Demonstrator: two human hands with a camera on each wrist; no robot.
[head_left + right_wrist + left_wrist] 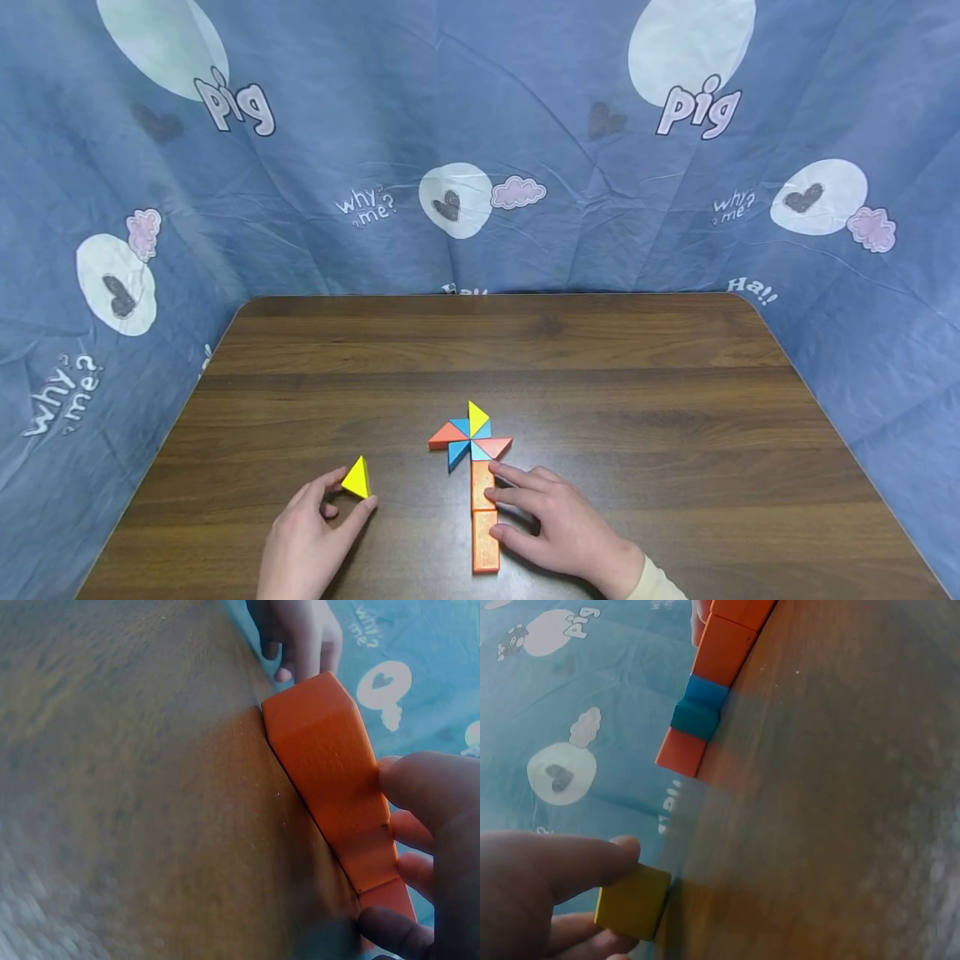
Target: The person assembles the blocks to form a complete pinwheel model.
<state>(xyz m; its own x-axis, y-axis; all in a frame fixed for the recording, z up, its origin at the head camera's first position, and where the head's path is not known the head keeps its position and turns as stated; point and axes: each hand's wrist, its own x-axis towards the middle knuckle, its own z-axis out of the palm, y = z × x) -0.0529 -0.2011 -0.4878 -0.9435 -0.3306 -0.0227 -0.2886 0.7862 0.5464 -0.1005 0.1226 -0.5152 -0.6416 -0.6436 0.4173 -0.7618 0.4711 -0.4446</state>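
My left hand (311, 533) pinches a yellow triangular block (357, 478) between thumb and fingers, left of the pinwheel; in the left wrist view the same block (634, 901) shows a square side. A column of two orange rectangular blocks, the upper one (482, 483) and the lower one (486, 542), lies end to end on the table. My right hand (558, 521) rests beside them, its fingertips against their right edge. Above the column, triangular blocks form a pinwheel: a yellow one (477, 418) on top, a red one (448, 436) at left, another red one (495, 447) at right, and several blue ones.
The brown wooden table (637, 400) reaches back to a blue printed cloth (480, 108), which hangs along the back and both sides. A pale sleeve (656, 582) covers the right wrist.
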